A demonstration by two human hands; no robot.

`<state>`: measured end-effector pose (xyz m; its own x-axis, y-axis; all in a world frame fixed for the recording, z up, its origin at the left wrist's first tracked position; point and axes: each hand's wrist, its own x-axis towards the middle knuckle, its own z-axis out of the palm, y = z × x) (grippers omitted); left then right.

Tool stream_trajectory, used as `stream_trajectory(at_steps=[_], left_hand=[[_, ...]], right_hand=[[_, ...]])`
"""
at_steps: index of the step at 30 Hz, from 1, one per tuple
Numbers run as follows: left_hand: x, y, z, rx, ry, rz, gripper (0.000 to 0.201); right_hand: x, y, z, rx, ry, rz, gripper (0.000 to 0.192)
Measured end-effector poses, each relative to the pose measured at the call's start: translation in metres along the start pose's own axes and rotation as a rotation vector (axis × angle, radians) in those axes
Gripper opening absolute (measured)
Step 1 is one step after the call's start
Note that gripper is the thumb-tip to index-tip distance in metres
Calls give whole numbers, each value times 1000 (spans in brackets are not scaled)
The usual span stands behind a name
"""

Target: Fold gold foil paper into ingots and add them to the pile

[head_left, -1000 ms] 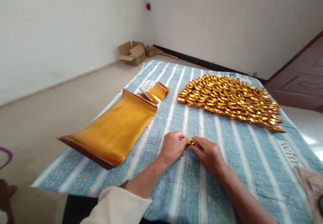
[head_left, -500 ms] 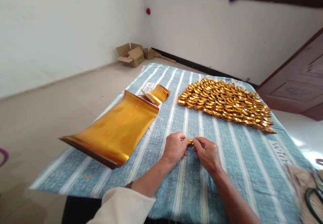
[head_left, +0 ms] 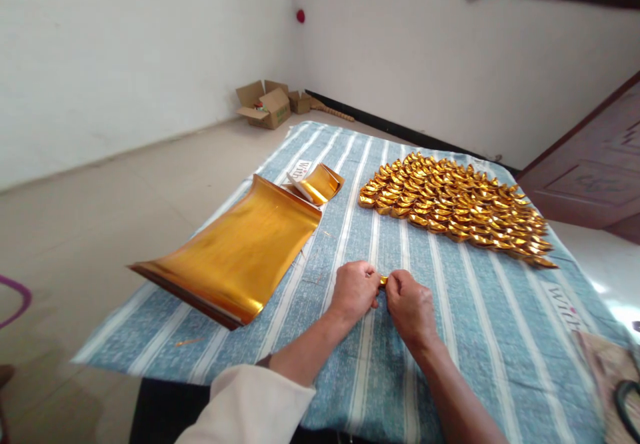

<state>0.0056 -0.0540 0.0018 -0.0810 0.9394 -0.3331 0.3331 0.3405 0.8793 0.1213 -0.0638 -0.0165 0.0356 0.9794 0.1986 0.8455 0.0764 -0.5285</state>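
Observation:
My left hand (head_left: 354, 291) and my right hand (head_left: 410, 304) meet over the blue striped cloth (head_left: 465, 297), both pinching a small folded piece of gold paper (head_left: 383, 280) between their fingertips. Most of that piece is hidden by my fingers. To the left lies a curled stack of gold foil sheets (head_left: 235, 254). Behind the stack sits a smaller folded gold sheet (head_left: 320, 184). Further back on the right, several finished gold paper ingots (head_left: 455, 207) lie packed in rows.
Open cardboard boxes (head_left: 265, 104) stand on the floor by the far wall corner. A brown door (head_left: 590, 164) is at the right. A dark looped object (head_left: 627, 401) lies at the cloth's right edge. Bare floor stretches to the left.
My two hands have drawn closer together around the small gold piece, the right hand's fingers curling in more. The view has shifted slightly.

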Motion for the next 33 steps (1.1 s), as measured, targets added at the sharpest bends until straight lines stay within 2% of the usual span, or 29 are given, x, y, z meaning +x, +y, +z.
stream_trajectory(at_steps=[11, 18, 30, 33], left_hand=[[-1, 2, 3, 42, 49, 13, 21], [-2, 3, 5, 69, 80, 26, 21], [-1, 1, 6, 59, 101, 57, 18], [-1, -2, 7, 92, 127, 101, 17]], right_hand=[[0, 1, 1, -83, -3, -45, 27], [0, 1, 4, -121, 90, -108, 29], [1, -3, 1, -171, -16, -37, 29], [2, -4, -1, -158, -42, -9, 28]])
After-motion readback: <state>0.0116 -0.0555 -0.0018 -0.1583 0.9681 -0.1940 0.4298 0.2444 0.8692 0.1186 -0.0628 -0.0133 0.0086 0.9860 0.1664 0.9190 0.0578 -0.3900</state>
